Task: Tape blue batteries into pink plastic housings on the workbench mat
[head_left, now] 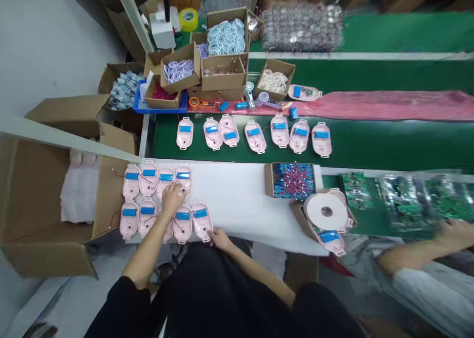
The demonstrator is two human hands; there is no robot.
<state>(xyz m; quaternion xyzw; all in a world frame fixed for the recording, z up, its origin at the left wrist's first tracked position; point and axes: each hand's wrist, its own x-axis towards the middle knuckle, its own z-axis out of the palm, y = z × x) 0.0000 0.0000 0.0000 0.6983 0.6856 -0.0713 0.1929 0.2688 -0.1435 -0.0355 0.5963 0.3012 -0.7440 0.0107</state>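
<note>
Several pink oval shells with blue batteries [148,177] lie in two rows on the white table [237,199]. My left hand [172,197] rests with fingers curled on the shells in the middle of the group, near one at the top right [183,179]. My right hand [219,238] touches the near edge of the rightmost shell [202,220] at the table's front edge. Whether either hand grips a shell is unclear.
A row of several more pink shells [255,134] lies on the green conveyor belt [388,145]. A box of red-wired blue parts [292,180] and a tape roll [326,212] stand to the right. A co-worker's arm [418,256] reaches over green circuit boards [400,199]. An open carton [44,199] is on the left.
</note>
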